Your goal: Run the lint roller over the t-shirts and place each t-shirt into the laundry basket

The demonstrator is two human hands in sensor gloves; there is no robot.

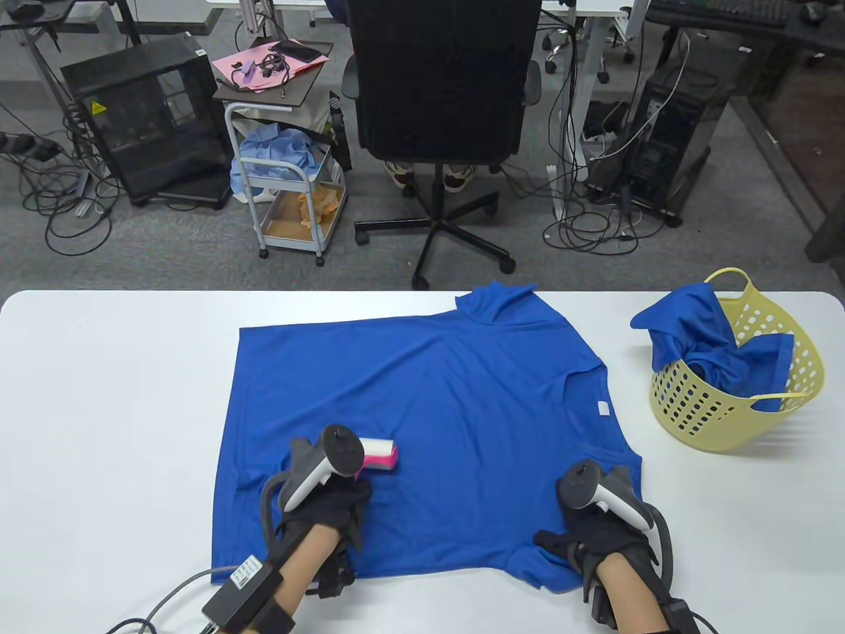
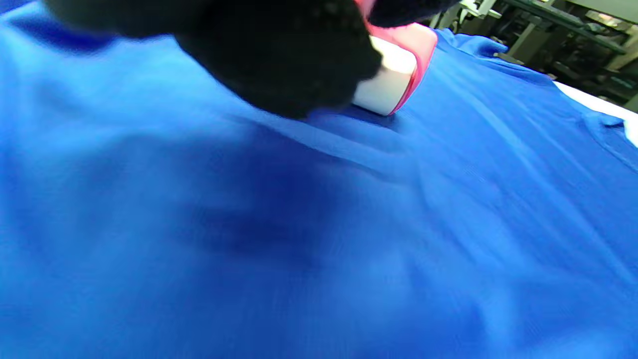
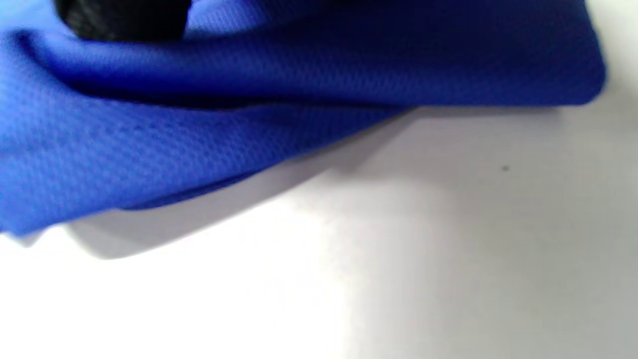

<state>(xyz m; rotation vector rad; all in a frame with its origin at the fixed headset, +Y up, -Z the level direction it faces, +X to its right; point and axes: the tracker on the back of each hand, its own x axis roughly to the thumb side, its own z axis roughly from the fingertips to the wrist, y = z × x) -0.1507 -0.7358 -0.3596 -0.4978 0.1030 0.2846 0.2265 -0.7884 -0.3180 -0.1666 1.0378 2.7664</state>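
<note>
- Nearest me, my right hand (image 1: 597,528) rests on the near right sleeve of the blue t-shirt (image 1: 422,396); whether its fingers pinch the cloth I cannot tell.
- Left of it, my left hand (image 1: 330,505) grips the lint roller (image 1: 377,456), its white roll touching the shirt.
- Far right on the table (image 1: 119,396), the yellow laundry basket (image 1: 739,416) holds another blue shirt (image 1: 713,347).

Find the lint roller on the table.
In the table view the lint roller lies on the spread blue t-shirt, near its lower left part, gripped by the left hand.
</note>
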